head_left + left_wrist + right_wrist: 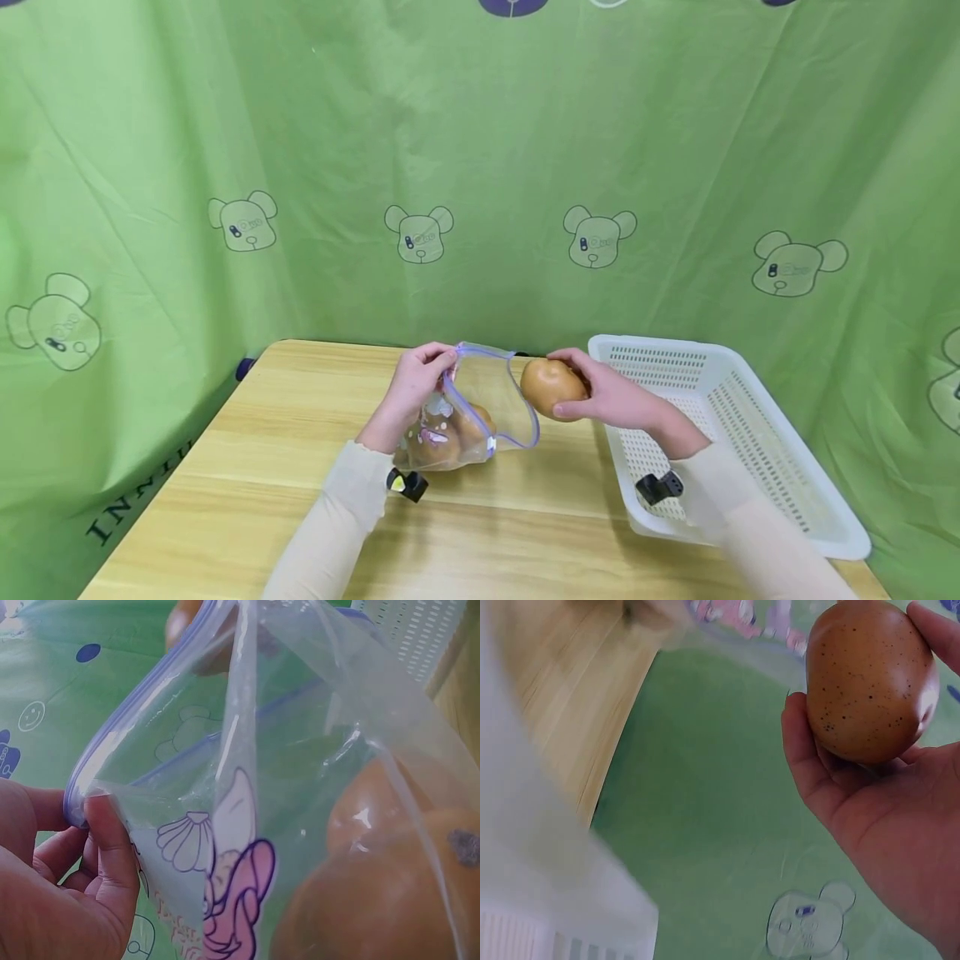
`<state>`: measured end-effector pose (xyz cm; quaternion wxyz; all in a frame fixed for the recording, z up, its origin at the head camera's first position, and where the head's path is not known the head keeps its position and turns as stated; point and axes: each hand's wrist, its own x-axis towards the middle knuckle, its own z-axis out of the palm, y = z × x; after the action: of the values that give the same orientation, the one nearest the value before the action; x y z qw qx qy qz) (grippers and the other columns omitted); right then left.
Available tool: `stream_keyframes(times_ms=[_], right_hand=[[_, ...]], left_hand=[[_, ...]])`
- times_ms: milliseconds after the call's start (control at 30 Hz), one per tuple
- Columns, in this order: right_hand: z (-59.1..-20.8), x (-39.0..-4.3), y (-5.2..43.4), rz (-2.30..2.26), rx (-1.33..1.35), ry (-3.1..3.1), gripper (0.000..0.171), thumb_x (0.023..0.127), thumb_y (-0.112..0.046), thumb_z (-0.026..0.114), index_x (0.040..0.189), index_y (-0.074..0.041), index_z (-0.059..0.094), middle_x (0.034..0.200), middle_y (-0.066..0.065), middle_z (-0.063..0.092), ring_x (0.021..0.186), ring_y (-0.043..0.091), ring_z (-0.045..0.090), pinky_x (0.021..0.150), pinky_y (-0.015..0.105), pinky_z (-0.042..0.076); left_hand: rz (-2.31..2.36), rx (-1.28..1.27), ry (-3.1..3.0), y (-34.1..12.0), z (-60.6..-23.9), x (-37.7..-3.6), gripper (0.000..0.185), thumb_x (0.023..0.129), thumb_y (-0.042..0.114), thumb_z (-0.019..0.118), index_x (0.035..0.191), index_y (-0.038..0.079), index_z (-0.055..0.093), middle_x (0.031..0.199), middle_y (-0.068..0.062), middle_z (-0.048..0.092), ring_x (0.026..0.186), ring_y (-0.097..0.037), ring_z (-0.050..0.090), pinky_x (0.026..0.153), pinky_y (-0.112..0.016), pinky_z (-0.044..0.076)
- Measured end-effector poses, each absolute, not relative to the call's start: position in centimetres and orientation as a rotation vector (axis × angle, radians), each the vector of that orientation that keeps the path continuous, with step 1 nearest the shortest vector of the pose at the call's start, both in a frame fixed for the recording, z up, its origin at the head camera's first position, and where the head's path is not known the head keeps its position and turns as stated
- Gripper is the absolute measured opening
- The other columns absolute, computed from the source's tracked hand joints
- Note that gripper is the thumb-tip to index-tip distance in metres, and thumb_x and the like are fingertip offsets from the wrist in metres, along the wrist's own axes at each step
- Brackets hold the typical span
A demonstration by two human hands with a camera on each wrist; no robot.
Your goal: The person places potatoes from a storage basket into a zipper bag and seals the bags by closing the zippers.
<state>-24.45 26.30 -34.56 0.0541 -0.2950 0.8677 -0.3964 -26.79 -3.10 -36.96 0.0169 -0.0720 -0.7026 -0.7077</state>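
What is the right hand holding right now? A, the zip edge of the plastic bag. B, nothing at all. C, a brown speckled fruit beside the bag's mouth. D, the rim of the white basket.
C: the right hand grips a brown speckled fruit just beside the open mouth of the plastic bag, which the left hand pinches by its rim; the white basket lies untouched beneath the right forearm.
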Motion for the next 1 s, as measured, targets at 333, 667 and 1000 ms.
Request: stream_keyframes(times_ms=[333,667,1000], right_hand=[[-34.8,-24.1,22.6,-1.160,-1.031,2.602,0.072,0.083,-0.023,0.074,0.141,-0.004,0.037,0.129,0.015,0.050,0.108,0.025,0.053,0.088,0.040,0.047],[-34.9,-24.1,20.2,-1.047,-1.085,2.645,0.067,0.090,-0.029,0.065,0.140,0.003,0.036,0.124,0.016,0.054,0.105,0.024,0.056,0.091,0.042,0.045],[-35.7,-24.5,19.2,-1.058,-1.013,2.654,0.067,0.090,-0.033,0.064,0.142,-0.001,0.035,0.124,0.017,0.054,0.102,0.023,0.056,0.087,0.040,0.046]], left_hand=[[-2.202,-0.221,-2.188,-3.2,-37.0,-26.9,0.017,0.092,0.010,0.059,0.101,-0.003,0.067,0.070,-0.003,0.060,0.057,-0.010,0.048,0.051,-0.020,0.041],[-2.197,-0.223,-2.199,-3.2,-36.7,-26.9,0.016,0.092,0.010,0.060,0.099,-0.001,0.068,0.071,-0.004,0.060,0.057,-0.010,0.047,0.051,-0.020,0.041],[-2.202,-0.251,-2.187,-3.3,-36.8,-26.9,0.019,0.093,0.010,0.059,0.102,-0.006,0.066,0.069,-0.003,0.058,0.056,-0.010,0.046,0.049,-0.020,0.039]])
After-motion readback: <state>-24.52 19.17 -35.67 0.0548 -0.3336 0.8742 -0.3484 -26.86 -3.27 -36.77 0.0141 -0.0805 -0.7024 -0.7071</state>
